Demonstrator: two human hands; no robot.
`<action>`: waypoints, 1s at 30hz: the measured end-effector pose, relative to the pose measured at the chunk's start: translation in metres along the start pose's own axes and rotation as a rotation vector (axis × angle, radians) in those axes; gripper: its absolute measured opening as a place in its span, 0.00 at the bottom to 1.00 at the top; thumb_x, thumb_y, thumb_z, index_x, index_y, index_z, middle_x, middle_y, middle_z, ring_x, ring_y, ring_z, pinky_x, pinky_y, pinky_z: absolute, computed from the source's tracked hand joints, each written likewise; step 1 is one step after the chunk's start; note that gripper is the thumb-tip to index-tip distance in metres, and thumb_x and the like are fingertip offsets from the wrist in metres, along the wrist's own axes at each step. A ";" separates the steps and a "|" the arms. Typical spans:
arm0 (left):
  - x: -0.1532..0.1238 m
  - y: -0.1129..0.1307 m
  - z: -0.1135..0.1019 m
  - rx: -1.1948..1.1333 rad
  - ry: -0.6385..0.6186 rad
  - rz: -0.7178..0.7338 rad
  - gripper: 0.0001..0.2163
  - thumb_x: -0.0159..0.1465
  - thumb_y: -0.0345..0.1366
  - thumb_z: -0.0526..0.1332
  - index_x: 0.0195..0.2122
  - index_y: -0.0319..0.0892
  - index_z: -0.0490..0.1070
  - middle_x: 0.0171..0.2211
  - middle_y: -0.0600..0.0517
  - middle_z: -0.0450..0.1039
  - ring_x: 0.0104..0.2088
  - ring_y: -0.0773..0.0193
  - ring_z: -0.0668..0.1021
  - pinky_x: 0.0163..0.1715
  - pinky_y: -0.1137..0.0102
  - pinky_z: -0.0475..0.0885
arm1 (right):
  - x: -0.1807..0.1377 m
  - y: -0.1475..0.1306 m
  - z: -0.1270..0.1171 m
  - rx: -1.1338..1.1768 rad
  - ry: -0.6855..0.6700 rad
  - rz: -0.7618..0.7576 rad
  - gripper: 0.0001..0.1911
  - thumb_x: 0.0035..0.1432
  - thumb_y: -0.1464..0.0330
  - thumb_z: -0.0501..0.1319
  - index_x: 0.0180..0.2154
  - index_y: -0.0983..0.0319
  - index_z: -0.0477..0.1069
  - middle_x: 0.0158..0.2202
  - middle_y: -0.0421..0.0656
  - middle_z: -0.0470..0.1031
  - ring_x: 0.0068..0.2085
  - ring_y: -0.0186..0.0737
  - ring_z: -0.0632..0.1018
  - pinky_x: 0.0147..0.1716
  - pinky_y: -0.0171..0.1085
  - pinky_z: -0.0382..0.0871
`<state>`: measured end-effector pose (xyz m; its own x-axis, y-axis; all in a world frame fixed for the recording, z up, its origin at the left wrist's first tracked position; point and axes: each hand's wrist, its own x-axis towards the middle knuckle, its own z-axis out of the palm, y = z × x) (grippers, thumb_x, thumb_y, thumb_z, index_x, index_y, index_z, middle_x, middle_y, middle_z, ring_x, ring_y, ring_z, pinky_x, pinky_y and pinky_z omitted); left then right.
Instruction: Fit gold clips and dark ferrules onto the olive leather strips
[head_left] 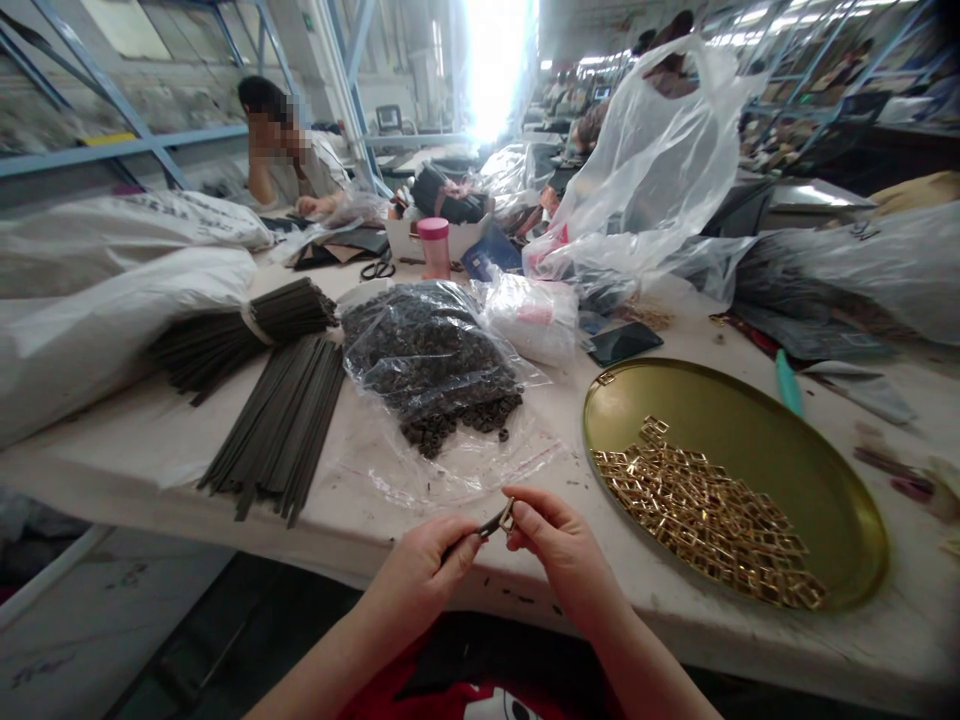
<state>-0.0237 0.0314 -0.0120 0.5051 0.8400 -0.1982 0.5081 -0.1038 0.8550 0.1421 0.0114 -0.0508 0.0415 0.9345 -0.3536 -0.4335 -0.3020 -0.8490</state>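
Observation:
Near the table's front edge, my left hand (441,548) pinches a dark strap (491,525). My right hand (553,535) grips a small gold-coloured buckle (508,514) at the strap's end. Whether the strap passes through the buckle is too small to tell. To the right lies a round gold tray (720,400) with a heap of similar rectangular buckles (705,510). On the left, loose dark strips (277,430) lie beside a banded bundle of strips (247,330). A clear plastic bag (435,350) spills small dark loops (457,425) in front of me.
Behind the bag stand a pink-lidded cup (434,250) and black scissors (377,269). A phone (625,343) lies beyond the tray, with a teal tool (788,382) beyond its right side. White sacks (120,300) crowd the left. Another person (292,160) sits across the table.

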 end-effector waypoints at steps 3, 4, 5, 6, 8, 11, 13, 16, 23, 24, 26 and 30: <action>0.001 0.000 0.004 -0.014 0.013 0.016 0.12 0.63 0.38 0.50 0.35 0.42 0.72 0.33 0.50 0.74 0.36 0.61 0.73 0.39 0.71 0.64 | -0.002 0.005 0.005 0.187 -0.055 0.158 0.18 0.41 0.61 0.68 0.36 0.60 0.74 0.24 0.37 0.70 0.22 0.28 0.68 0.24 0.31 0.63; 0.002 0.000 0.006 -0.034 0.022 0.017 0.12 0.63 0.38 0.50 0.34 0.42 0.72 0.33 0.50 0.74 0.36 0.61 0.73 0.38 0.71 0.64 | -0.003 0.007 0.007 0.216 -0.072 0.199 0.18 0.41 0.61 0.68 0.36 0.60 0.74 0.23 0.37 0.70 0.21 0.27 0.67 0.23 0.31 0.62; 0.002 0.001 0.009 -0.066 0.033 0.013 0.12 0.63 0.37 0.50 0.34 0.41 0.71 0.32 0.50 0.73 0.35 0.62 0.73 0.38 0.71 0.65 | -0.005 0.009 0.010 0.222 -0.086 0.219 0.18 0.41 0.61 0.68 0.37 0.61 0.74 0.23 0.36 0.69 0.21 0.27 0.66 0.23 0.30 0.61; 0.003 0.001 0.011 -0.105 0.038 0.008 0.11 0.62 0.37 0.50 0.35 0.41 0.70 0.31 0.50 0.73 0.34 0.62 0.73 0.37 0.71 0.65 | -0.007 0.010 0.012 0.211 -0.096 0.216 0.18 0.42 0.61 0.68 0.37 0.61 0.74 0.22 0.36 0.69 0.21 0.27 0.66 0.23 0.30 0.61; 0.005 0.003 0.015 -0.182 0.030 -0.012 0.09 0.61 0.35 0.51 0.38 0.39 0.67 0.30 0.51 0.71 0.32 0.63 0.72 0.35 0.70 0.66 | -0.011 0.013 0.016 0.158 -0.096 0.162 0.18 0.44 0.61 0.67 0.37 0.62 0.73 0.23 0.36 0.69 0.22 0.28 0.66 0.24 0.31 0.61; 0.006 0.006 0.017 -0.246 -0.022 -0.040 0.06 0.60 0.33 0.53 0.37 0.38 0.65 0.29 0.52 0.69 0.31 0.64 0.71 0.34 0.70 0.66 | -0.016 0.013 0.019 0.092 -0.035 0.043 0.16 0.43 0.61 0.67 0.34 0.62 0.71 0.23 0.36 0.68 0.22 0.28 0.66 0.23 0.30 0.60; 0.006 0.007 0.016 -0.288 -0.067 -0.046 0.05 0.61 0.34 0.52 0.34 0.38 0.64 0.29 0.52 0.68 0.32 0.65 0.71 0.34 0.71 0.65 | -0.018 0.012 0.020 0.074 -0.013 0.001 0.14 0.44 0.60 0.66 0.31 0.62 0.69 0.23 0.36 0.68 0.22 0.28 0.65 0.23 0.30 0.60; 0.005 0.007 0.014 -0.331 -0.094 -0.064 0.07 0.62 0.37 0.52 0.33 0.39 0.64 0.28 0.53 0.67 0.31 0.66 0.70 0.32 0.72 0.64 | -0.019 0.011 0.020 0.026 -0.034 -0.024 0.13 0.48 0.60 0.63 0.30 0.62 0.67 0.21 0.36 0.67 0.22 0.30 0.66 0.23 0.31 0.61; 0.005 0.007 0.015 -0.295 -0.060 -0.136 0.09 0.60 0.39 0.53 0.26 0.40 0.63 0.22 0.57 0.63 0.24 0.69 0.65 0.27 0.74 0.60 | -0.019 0.018 0.010 -0.305 0.079 -0.272 0.09 0.51 0.63 0.61 0.28 0.60 0.65 0.23 0.37 0.66 0.25 0.34 0.68 0.26 0.33 0.62; 0.005 0.008 0.015 -0.302 -0.062 -0.152 0.10 0.60 0.39 0.53 0.25 0.40 0.62 0.21 0.58 0.62 0.24 0.70 0.64 0.26 0.75 0.59 | -0.020 0.018 0.007 -0.397 0.099 -0.375 0.07 0.52 0.65 0.61 0.28 0.60 0.65 0.24 0.37 0.66 0.26 0.34 0.68 0.27 0.34 0.63; 0.004 0.011 0.015 -0.336 -0.069 -0.176 0.10 0.59 0.40 0.54 0.24 0.40 0.61 0.20 0.58 0.62 0.23 0.70 0.63 0.25 0.75 0.58 | -0.025 0.015 0.000 -0.561 0.063 -0.592 0.02 0.53 0.68 0.59 0.29 0.60 0.67 0.26 0.39 0.68 0.29 0.36 0.69 0.30 0.35 0.63; 0.002 0.015 0.014 -0.424 -0.074 -0.268 0.11 0.57 0.40 0.54 0.23 0.40 0.60 0.18 0.59 0.60 0.20 0.72 0.60 0.22 0.76 0.55 | -0.033 0.000 -0.007 -0.622 -0.178 -0.700 0.10 0.59 0.67 0.50 0.37 0.60 0.69 0.31 0.42 0.69 0.33 0.37 0.71 0.33 0.36 0.65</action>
<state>-0.0055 0.0241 -0.0059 0.4520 0.7656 -0.4578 0.3065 0.3487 0.8857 0.1469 -0.0210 -0.0422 -0.0500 0.9408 0.3353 0.1962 0.3384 -0.9203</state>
